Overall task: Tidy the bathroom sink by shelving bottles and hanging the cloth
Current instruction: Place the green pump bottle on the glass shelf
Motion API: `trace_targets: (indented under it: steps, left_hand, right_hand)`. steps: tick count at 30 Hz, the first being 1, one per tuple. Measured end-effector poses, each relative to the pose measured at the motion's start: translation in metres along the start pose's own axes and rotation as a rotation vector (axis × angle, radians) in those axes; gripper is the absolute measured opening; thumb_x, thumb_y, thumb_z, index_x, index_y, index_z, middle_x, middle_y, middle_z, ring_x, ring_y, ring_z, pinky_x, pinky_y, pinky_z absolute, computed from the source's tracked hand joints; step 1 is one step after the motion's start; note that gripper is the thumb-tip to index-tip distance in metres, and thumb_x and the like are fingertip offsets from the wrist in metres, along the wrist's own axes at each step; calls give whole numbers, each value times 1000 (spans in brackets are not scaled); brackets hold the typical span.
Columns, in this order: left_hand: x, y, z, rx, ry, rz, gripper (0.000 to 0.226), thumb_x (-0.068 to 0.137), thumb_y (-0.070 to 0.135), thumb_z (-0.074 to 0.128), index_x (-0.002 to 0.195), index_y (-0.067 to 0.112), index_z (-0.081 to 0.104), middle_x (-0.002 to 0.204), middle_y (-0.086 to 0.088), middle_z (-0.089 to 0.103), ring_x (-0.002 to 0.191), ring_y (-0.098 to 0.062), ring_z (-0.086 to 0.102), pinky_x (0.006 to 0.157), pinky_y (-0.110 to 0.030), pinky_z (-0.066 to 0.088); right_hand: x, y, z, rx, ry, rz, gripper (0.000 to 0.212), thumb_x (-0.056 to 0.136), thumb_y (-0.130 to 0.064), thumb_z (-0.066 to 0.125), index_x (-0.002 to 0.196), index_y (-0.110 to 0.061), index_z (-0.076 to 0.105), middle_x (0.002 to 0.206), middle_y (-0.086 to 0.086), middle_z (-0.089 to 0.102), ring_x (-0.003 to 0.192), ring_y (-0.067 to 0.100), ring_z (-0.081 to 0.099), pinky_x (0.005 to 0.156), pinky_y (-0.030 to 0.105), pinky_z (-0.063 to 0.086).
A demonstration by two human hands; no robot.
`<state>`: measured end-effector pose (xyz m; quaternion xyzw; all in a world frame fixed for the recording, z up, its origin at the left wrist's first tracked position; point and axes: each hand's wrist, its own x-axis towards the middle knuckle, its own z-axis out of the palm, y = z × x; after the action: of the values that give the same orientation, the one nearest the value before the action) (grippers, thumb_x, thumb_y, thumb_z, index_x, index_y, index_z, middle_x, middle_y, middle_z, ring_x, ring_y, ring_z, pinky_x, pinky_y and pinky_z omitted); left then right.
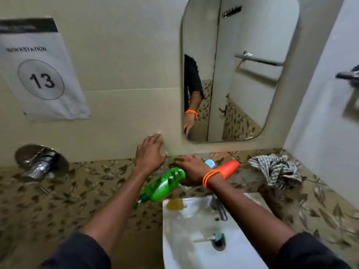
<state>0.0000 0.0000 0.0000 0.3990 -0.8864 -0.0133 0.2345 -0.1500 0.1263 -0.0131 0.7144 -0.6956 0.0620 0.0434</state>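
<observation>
A green plastic bottle (164,186) hangs tilted above the sink's back left corner, cap end pointing down and left. My right hand (191,168), with orange beads on its wrist, is closed over the bottle's base. Behind that wrist lies an orange-red bottle (231,166) on its side, with a light blue cap (210,163) beside it. My left hand (150,152) is spread open against the wall tile just left of the mirror and holds nothing. A crumpled grey striped cloth (275,171) sits to the right, below the mirror.
The white sink (194,255) is below, with a chrome tap (219,208), a yellow soap (174,204) and a teal item at the drain (219,240). The mirror (252,35) hangs above. A metal towel bar (347,75) is on the right wall, a wall valve (40,162) at left.
</observation>
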Motion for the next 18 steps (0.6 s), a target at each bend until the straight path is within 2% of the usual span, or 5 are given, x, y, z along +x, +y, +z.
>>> trace_targets:
  steps: [3,6,10,14,18]
  left_hand:
    - [-24,-34,26,-134,24,-228,38,92,47,63,111,16,72,121,-10,66,118,-32,61,95,-41,55]
    - [-48,-67,46,-348,-437,-555,63,92,68,54,121,14,72,124,-15,72,114,-33,68,95,-37,54]
    - [-72,-92,52,-1058,-1004,-861,83,95,75,41,120,0,65,97,-22,73,76,-30,70,69,-37,59]
    - [-51,-104,35,-1249,-921,-771,73,96,71,44,104,2,66,75,-15,68,52,-21,65,44,-25,53]
    - [-19,-105,20,-1410,-620,-659,46,100,57,52,103,16,73,97,-9,75,69,-17,73,65,-36,65]
  right_hand:
    - [10,-29,49,-8,-108,-90,86,64,-44,84,140,-26,48,144,5,51,132,30,47,101,49,42]
    - [17,-48,81,-103,-108,-104,102,57,-40,90,144,-25,40,151,6,43,136,31,40,103,54,38]
    - [24,-65,95,-154,23,-53,61,80,-9,66,137,-18,47,140,13,50,130,37,46,104,61,38]
    - [42,-54,74,20,147,-78,52,82,-6,63,131,-18,55,124,12,62,115,36,59,97,50,46]
    - [60,-14,26,578,190,-16,49,83,-8,77,129,-13,63,119,11,74,109,29,69,91,40,56]
